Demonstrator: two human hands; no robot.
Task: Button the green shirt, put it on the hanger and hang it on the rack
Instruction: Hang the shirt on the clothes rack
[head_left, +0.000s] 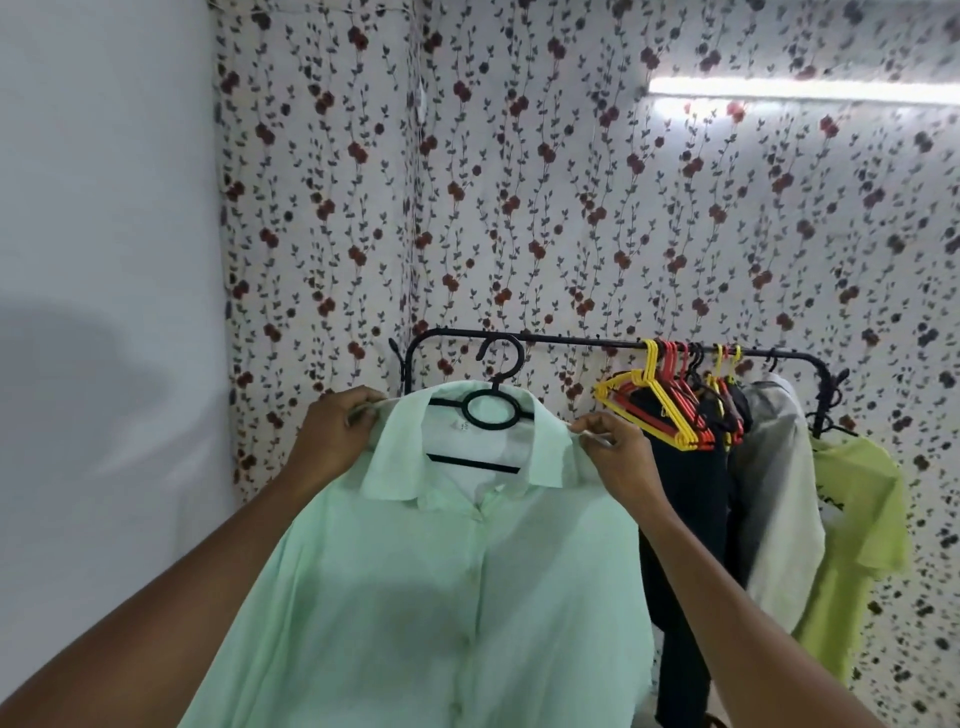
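Observation:
The pale green shirt hangs buttoned down its front on a black hanger. The hanger's hook rises in front of the left end of the black rack bar; I cannot tell whether it rests on the bar. My left hand grips the shirt's left shoulder beside the collar. My right hand pinches the right shoulder seam. Both hands hold the shirt up level with the rack.
On the bar to the right hang yellow and red empty hangers, dark clothes, a grey-white garment and a lime T-shirt. Floral wallpaper lies behind; a plain white wall stands at the left.

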